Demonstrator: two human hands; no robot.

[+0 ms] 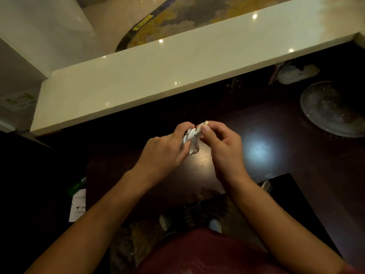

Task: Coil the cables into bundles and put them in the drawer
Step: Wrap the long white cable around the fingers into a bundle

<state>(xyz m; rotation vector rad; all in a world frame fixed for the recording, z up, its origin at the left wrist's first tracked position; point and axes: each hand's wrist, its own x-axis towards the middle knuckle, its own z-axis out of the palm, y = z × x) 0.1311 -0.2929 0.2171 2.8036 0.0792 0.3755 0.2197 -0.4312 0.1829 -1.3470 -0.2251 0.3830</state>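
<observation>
I see a white cable (pixel 190 137) held up just over the dark table (pixel 276 139), between my two hands. It is already wound into a small bunch of loops. My left hand (pixel 167 149) has its grip curled round the loops and keeps them together. My right hand (pixel 221 143) has a narrow grip: thumb and finger pinch the plug end (pixel 205 124), which sticks up with a bit of shiny metal at the tip.

I think the cable is very light. It is soft and bendy, but it likes to spring back, so the loops may pop open if the left grip lets go. The skin of the cable looks smooth, so it could slide through the fingers. The plug is the only hard part, so that is a good place to pinch when I tuck the loose end in. The bunch is best held round its middle, where all the loops cross, not by one loop alone.

I would not pull hard near the plug, since that spot may bend too sharply.

I cannot see a drawer in this view, so I cannot tell where the bunch will go. A glass dish (pixel 331 109) sits far to the right on the table, well apart from my hands. A pale shelf (pixel 177 76) runs across behind them.
</observation>
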